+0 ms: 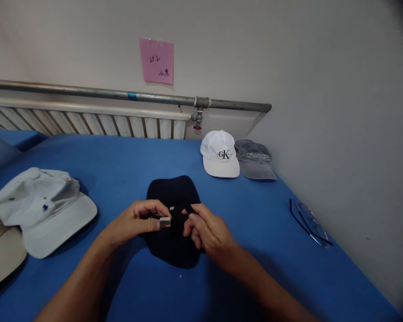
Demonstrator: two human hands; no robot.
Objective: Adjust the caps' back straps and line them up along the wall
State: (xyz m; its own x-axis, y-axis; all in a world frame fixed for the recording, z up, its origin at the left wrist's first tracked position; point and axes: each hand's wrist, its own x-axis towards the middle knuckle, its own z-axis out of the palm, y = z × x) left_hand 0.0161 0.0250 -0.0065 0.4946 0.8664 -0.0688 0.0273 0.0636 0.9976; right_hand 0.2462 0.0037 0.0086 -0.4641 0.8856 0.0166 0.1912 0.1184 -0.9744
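Observation:
A dark baseball cap lies on the blue surface in front of me, its brim pointing away. My left hand pinches a metal buckle at the cap's back strap between thumb and fingers. On the other side, my right hand has its fingers closed on the dark strap. A small white label shows inside the cap, between the hands. The cap's dark colour hides most of the strap's detail.
A white cap and a grey cap sit at the back right. Eyeglasses lie near the right edge. A pale cap and a beige cap are at left. Behind are a radiator and a pipe.

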